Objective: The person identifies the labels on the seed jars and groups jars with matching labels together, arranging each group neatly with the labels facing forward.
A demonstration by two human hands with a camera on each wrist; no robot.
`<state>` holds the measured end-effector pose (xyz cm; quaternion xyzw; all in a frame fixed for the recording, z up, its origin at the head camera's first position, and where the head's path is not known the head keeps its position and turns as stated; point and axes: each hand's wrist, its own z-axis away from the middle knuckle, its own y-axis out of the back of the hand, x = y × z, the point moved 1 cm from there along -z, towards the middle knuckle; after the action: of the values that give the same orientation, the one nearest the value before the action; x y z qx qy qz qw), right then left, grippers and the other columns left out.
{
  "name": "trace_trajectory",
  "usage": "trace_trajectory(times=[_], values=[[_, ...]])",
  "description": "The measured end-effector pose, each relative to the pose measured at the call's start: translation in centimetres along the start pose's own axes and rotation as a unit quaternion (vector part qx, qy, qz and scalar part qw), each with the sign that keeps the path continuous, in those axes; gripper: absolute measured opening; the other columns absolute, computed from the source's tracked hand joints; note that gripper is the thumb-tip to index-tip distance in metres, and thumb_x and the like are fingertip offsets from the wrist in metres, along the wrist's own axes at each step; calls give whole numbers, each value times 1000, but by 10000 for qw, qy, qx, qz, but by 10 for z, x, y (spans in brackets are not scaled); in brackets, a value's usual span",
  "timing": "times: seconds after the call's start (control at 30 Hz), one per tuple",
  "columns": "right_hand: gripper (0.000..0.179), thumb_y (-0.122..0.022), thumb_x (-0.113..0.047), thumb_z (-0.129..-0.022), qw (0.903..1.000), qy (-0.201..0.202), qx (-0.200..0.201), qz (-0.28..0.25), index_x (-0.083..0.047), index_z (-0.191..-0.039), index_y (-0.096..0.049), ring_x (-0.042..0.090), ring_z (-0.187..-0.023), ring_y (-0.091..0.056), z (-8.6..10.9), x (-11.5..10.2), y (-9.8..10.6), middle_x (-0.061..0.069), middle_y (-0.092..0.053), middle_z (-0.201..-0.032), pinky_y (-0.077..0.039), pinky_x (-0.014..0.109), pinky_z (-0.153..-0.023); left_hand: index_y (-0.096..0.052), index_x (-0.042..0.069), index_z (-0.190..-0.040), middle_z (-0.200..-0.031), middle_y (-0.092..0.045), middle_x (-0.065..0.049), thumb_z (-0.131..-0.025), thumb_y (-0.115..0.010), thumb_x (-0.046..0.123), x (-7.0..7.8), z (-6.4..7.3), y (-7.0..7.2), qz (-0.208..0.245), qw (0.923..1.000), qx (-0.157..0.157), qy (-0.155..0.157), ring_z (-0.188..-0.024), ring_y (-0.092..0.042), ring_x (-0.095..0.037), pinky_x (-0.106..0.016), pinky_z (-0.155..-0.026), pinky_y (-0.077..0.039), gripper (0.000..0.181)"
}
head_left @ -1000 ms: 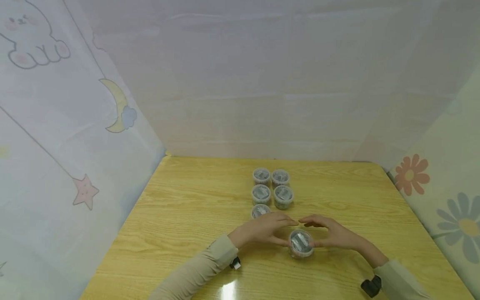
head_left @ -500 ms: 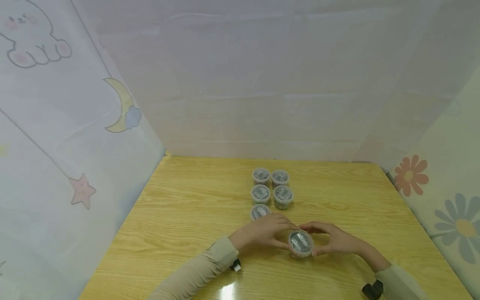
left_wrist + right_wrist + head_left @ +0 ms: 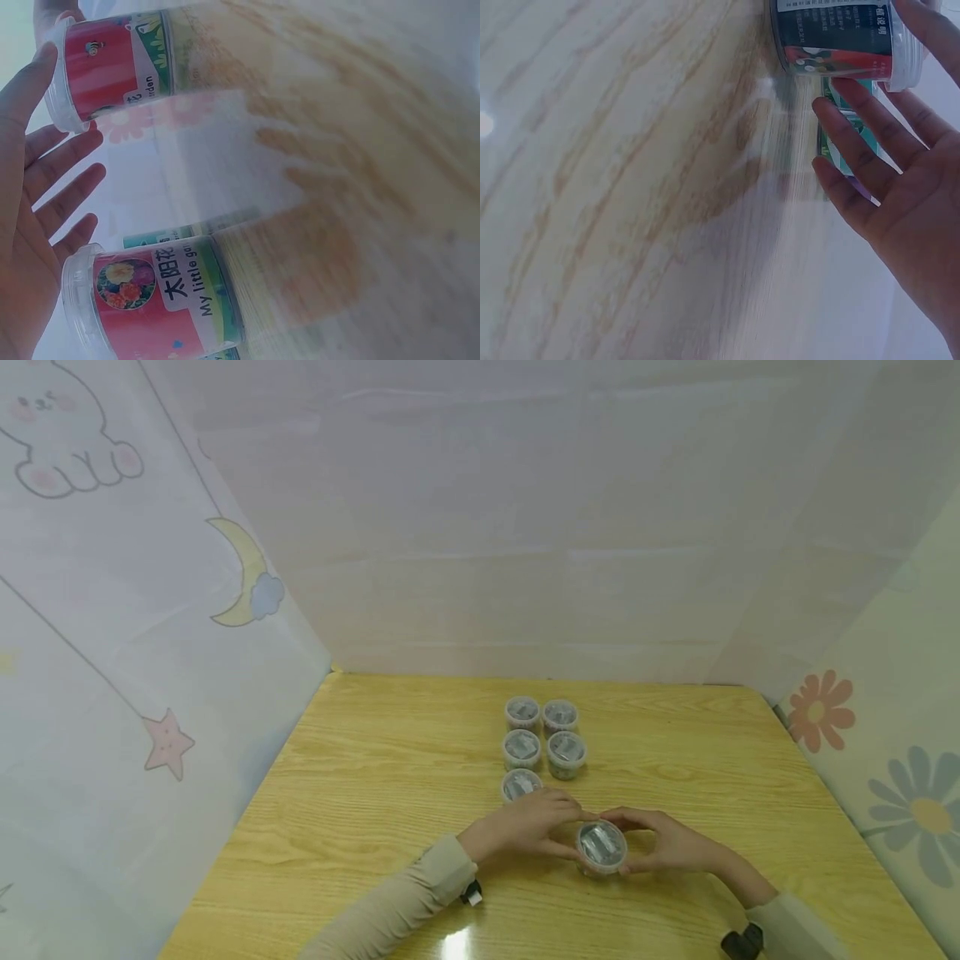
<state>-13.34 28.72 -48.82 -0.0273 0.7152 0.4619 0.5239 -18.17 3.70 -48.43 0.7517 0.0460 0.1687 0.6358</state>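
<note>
A lidded plastic cup (image 3: 602,845) stands upright near the front of the table, held at its lid rim between both hands. My left hand (image 3: 528,822) grips the rim with thumb and index finger; its other fingers (image 3: 71,161) spread below in the left wrist view. From the other side, my right hand (image 3: 671,843) has its thumb and index finger round the rim. The label (image 3: 101,60) is red and green on one side, dark with white print (image 3: 832,30) on the other. Just behind my left hand sits another such cup (image 3: 520,783), partly covered by it.
Several matching cups, among them a back left cup (image 3: 522,712) and a right-hand cup (image 3: 566,753), form two columns farther back on the wooden table (image 3: 375,760). A pale backdrop (image 3: 480,527) surrounds the table at the back and sides.
My right hand's fingers have come in from above and beside the cup to its rim. My left hand and the cup have hardly moved.
</note>
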Motion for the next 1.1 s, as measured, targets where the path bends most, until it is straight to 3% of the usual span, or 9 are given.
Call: trace_trajectory(times=[0.17,0.43,0.7,0.93,1.1], values=[[65,-73,-27,-80,10000,27,62,13,-18,-137,-42,12,-113,-54,-2,0,-1,-1,-55,-129,-43,62,-86,-42,27,-138,-131,-52,14,-85,-49,61,0,1,1,-36,10000,-28,22,-120,-44,-3,-23,-112,-23,63],[64,-73,-33,-79,9994,15,253,250,-19,-135,-45,10,-109,-56,-7,-5,2,-4,-55,-127,-46,51,-87,-40,26,-140,-131,-52,12,-87,-49,60,-2,3,6,-63,9999,-72,97,-122,-44,-4,-26,-111,-25,63],[64,-74,-33,-79,9987,103,378,311,-21,-134,-45,9,-107,-56,-13,-6,3,-5,-55,-127,-48,47,-87,-42,24,-139,-131,-53,11,-86,-52,57,-6,6,6,136,9998,146,85,-122,-44,-4,-24,-111,-25,63],[63,-73,-32,-80,9987,93,455,220,-21,-134,-45,10,-107,-55,-16,-8,4,-5,-55,-126,-46,56,-85,-44,17,-138,-129,-55,6,-85,-60,51,-6,7,10,306,9983,487,-48,-118,-49,-5,-19,-106,-31,64],[62,-74,-30,-80,9972,264,596,373,-18,-133,-46,9,-104,-56,-18,-11,5,-5,-56,-125,-47,55,-83,-42,15,-139,-130,-54,4,-84,-60,51,-9,7,7,578,9960,684,-62,-119,-48,-5,-16,-104,-32,68]])
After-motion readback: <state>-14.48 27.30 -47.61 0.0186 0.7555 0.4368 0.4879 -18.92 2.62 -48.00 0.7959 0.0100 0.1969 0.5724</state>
